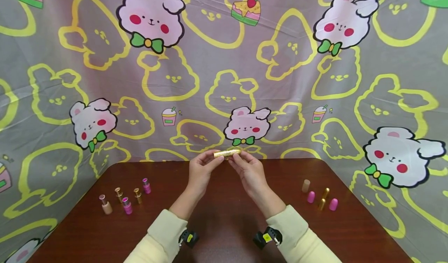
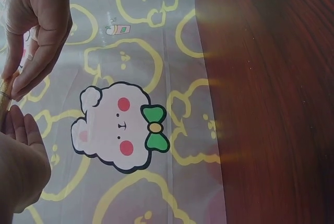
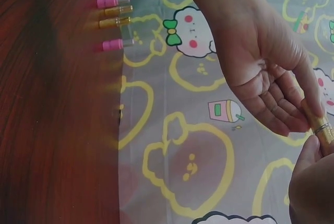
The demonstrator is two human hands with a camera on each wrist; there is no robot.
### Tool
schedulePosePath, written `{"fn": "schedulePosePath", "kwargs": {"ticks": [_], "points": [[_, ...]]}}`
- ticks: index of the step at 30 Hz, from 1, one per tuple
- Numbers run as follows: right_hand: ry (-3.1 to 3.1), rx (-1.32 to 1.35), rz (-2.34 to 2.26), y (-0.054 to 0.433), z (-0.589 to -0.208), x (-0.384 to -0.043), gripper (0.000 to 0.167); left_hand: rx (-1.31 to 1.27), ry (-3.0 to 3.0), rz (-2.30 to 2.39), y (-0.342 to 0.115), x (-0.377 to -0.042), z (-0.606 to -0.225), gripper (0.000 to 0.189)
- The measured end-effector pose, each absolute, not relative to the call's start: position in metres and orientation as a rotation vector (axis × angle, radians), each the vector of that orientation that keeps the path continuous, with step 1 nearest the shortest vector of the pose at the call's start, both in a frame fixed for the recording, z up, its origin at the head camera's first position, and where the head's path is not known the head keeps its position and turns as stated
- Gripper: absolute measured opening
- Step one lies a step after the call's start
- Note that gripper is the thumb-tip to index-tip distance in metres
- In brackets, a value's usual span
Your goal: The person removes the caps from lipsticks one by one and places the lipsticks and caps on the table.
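Observation:
A glittery gold lipstick tube (image 1: 226,153) is held level above the far edge of the brown table (image 1: 224,220). My left hand (image 1: 216,160) pinches its left end and my right hand (image 1: 236,158) pinches its right end. In the left wrist view the tube (image 2: 5,96) shows only at the left edge, between my left hand (image 2: 21,156) below and my right hand (image 2: 31,62) above. In the right wrist view the tube (image 3: 321,125) has a thin band round it, and my left hand's fingers (image 3: 292,114) lie along it.
Several uncapped lipstick bases (image 1: 126,199) stand at the table's left, also seen in the right wrist view as lipstick bases (image 3: 116,12). Several loose caps, beige, pink and gold (image 1: 319,198), stand at the right. A bunny-print cloth (image 1: 224,68) walls the back and sides.

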State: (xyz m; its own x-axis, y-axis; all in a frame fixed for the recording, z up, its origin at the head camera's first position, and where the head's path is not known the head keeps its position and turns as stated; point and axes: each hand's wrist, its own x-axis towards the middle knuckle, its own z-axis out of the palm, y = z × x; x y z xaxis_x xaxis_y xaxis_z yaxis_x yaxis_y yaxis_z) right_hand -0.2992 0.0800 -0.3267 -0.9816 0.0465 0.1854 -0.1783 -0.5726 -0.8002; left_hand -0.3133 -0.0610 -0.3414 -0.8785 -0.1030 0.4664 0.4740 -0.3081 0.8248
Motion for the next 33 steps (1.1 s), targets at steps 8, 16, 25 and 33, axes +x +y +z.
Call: {"fn": "schedulePosePath", "kwargs": {"ticks": [8, 16, 25, 33], "points": [[-1.256, 0.202, 2.678, 0.097, -0.322, -0.303, 0.019, -0.413, -1.499, -2.285, -0.075, -0.315, -0.341, 0.027], [-1.307, 0.18, 2.643, 0.112, -0.321, -0.305, 0.018, -0.457, -1.403, -2.413, -0.087, -0.313, -0.339, 0.021], [-1.394, 0.13, 2.592, 0.13, -0.328, -0.305, 0.013, -0.433, -1.411, -2.459, -0.102, -0.313, -0.343, 0.018], [-1.48, 0.144, 2.51, 0.155, -0.331, -0.303, 0.015, -0.459, -1.392, -2.463, -0.115, -0.312, -0.347, 0.021]]}}
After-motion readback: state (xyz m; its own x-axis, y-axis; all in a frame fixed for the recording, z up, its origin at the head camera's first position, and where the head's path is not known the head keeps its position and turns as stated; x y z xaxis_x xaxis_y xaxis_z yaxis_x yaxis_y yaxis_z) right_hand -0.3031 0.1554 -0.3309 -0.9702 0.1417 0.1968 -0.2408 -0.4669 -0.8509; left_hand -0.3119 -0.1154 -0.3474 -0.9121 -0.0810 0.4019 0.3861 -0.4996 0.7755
